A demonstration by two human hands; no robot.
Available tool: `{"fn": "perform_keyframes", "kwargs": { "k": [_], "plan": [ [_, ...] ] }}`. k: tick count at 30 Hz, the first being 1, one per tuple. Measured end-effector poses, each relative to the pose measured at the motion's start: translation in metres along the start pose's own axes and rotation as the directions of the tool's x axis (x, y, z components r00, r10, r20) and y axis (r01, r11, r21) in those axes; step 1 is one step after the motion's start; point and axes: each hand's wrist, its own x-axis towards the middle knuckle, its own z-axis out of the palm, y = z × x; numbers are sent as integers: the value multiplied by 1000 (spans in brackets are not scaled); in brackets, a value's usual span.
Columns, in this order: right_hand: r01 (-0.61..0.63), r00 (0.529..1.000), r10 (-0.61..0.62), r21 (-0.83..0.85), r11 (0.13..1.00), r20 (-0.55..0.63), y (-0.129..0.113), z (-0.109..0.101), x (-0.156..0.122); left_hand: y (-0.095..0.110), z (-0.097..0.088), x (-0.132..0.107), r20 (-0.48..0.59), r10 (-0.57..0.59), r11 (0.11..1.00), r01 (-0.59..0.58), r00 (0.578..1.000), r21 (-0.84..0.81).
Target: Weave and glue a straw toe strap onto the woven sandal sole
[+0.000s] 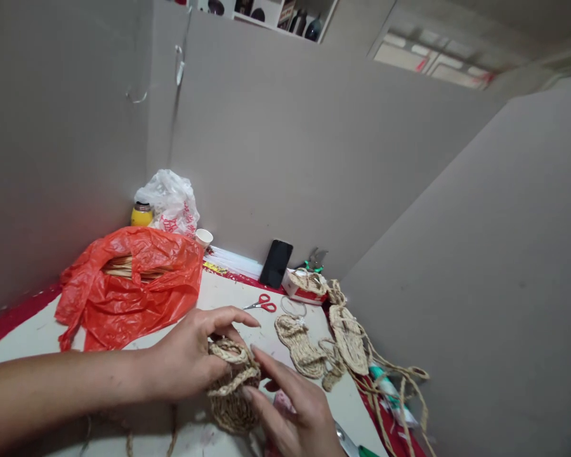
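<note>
A small woven straw slipper (235, 414), with a braided cord looped across its top, is between my hands low in the middle of the view. My left hand (188, 355) grips it from the left, thumb against the braid and index finger stretched out above. From the right, the thumb and forefinger of my right hand (297, 403) hold its edge. Part of the slipper is hidden by my fingers. Beyond my right hand lies a flat woven straw sole (301, 348), with another straw sole (349, 341) at the table's right edge.
An orange plastic bag (137, 311) holding straw sits at left. Red-handled scissors (265, 303), a phone (276, 263), a paper cup (203, 238) and green-handled pruners (315, 260) lie toward the wall. Straw cords (404, 387) trail over the right edge; a metal tool (346, 439) is beside my right hand.
</note>
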Motion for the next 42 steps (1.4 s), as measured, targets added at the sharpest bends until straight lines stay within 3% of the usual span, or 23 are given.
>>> {"fn": "perform_keyframes", "kwargs": {
  "k": [3,7,10,13,17,23,28,33,38,42],
  "plan": [
    [-10,998,8,35,999,55,-4,3,3,-2,2,0,0,-8,1000,8,1000,7],
    [-202,979,204,180,963,9,-8,7,9,2,-5,6,13,55,991,-56,998,121],
    [-354,930,367,314,881,20,-9,5,13,10,-23,13,25,52,975,-56,998,215],
    [-445,873,488,417,792,4,-11,-2,14,16,-42,15,71,0,979,-15,997,201],
    [-441,836,542,484,756,-84,-13,-12,11,18,-54,11,137,17,994,-31,990,103],
    [-456,819,569,527,717,-66,-16,-27,3,22,-51,10,219,132,961,-179,967,212],
    [-459,803,586,514,725,-109,-17,-30,3,12,-46,15,267,101,973,-151,958,175],
    [-480,769,625,526,702,-133,-18,-22,7,7,-43,12,193,130,987,-145,973,66],
    [-466,745,646,565,681,-165,-18,-10,15,20,-36,0,99,126,992,-124,987,-22],
    [-436,745,650,626,647,-153,-22,0,22,26,-27,-6,10,107,994,-107,994,1]
  ]
}}
